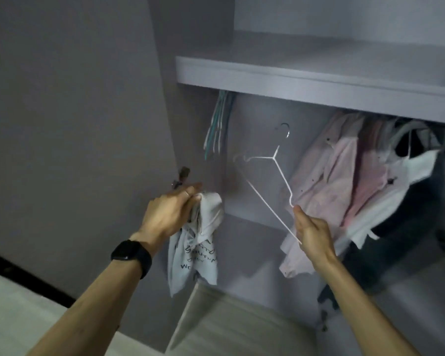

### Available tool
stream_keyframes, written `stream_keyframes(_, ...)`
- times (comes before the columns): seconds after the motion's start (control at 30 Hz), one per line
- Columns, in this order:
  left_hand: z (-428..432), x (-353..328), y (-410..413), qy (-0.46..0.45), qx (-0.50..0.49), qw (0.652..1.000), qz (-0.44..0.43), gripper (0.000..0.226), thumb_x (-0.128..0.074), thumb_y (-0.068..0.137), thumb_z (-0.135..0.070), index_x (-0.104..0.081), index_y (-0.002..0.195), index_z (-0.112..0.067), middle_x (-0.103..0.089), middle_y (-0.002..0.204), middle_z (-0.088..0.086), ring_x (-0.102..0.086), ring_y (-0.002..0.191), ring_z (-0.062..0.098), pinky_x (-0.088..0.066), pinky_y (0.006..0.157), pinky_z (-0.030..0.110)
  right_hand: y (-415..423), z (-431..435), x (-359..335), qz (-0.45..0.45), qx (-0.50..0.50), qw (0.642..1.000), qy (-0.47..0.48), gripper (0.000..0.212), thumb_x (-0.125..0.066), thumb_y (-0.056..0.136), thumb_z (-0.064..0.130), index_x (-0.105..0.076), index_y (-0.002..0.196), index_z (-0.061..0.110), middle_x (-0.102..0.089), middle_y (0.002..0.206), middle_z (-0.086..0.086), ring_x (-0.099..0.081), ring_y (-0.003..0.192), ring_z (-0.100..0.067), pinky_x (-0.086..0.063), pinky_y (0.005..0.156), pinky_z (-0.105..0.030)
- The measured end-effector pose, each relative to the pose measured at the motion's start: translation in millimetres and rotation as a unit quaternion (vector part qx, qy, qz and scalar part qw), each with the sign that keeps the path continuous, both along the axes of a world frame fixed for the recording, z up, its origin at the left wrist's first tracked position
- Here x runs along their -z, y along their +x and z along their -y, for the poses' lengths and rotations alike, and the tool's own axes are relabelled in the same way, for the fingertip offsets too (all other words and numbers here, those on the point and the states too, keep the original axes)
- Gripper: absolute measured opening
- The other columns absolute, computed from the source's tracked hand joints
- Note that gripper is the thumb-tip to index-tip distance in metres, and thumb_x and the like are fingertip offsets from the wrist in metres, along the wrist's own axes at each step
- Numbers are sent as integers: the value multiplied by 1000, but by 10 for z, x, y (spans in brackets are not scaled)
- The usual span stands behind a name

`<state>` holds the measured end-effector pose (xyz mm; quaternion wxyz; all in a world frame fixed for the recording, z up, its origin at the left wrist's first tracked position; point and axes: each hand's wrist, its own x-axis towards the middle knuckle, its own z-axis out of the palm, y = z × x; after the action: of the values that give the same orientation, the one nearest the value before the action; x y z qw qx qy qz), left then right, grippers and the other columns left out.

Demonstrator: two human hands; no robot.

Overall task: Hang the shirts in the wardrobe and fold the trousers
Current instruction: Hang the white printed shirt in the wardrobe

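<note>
Shirts (332, 181) and hangers (216, 132) inside wardrobe (293, 80)

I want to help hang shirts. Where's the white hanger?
Head view, centre: the right hand holds the white hanger up in the wardrobe, hanging pink shirts just right of it, the printed shirt in the left hand to its left.

Noted: shirt (198, 242) pale grey-white with black handwritten-style lettering; hanger (274, 157) white wire, silver hook; hung shirts (326, 191) pale pink with small dark buttons; white garment (416, 168) beside them; spare hangers (216, 129) teal and white; wardrobe (293, 80) plain grey-lilac throughout; watch (131, 254) black; floor (242, 327) pale wood-grain
</note>
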<state>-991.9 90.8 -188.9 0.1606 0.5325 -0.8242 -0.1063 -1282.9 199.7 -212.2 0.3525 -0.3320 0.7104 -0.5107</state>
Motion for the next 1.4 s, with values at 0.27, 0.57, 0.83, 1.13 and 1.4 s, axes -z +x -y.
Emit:
stream_keyframes(0.27, -415, 699, -540, -24, 179, 983, -24, 43, -26, 103, -58, -55, 104, -26, -17, 158, -39, -66, 93, 11, -57, 62, 39, 15, -736, 140, 205, -129, 970, -37, 61, -61, 93, 45, -24, 49, 25, -13, 49, 1, -9, 47, -16, -11, 49, -27)
stream_keyframes(0.57, -374, 897, -804, -192, 340, 921, 5, 15, -58, 97, -20, -66, 110, -16, -58, 123, -2, -55, 116, 23, -60, 85, 39, -502, -1010, 509, 13, -306, 943, 133, 40, -70, 89, 52, -59, 67, 20, -57, 64, 3, -56, 65, -10, -44, 71, -25)
stream_keyframes(0.83, -426, 843, -1052, -311, 411, 857, -12, 22, -58, 97, -2, -72, 109, -13, -67, 117, 7, -63, 100, 24, -36, 118, 41, -772, -547, 108, 227, -180, 954, 82, 47, -64, 84, 39, -69, 114, 3, -66, 80, -9, -64, 69, -19, -51, 61, -27)
stream_keyframes(1.13, -529, 752, -1197, -154, 270, 950, 31, 24, -59, 97, -36, -69, 116, -23, -51, 144, 1, -60, 109, 26, -53, 89, 41, -649, -158, -168, 113, -3, 992, 50, 36, -56, 100, 46, -58, 77, 18, -37, 47, 11, -32, 39, -4, -24, 40, -19)
stream_keyframes(1.4, -411, 351, -1257, 164, 158, 959, -168, 20, -64, 96, -48, -72, 92, -30, -72, 75, -14, -67, 73, 5, -54, 74, 27, 261, -360, 408, -78, -69, 994, 11, 44, -83, 67, 56, -68, 102, 36, -73, 95, 16, -68, 89, 1, -57, 80, -30)
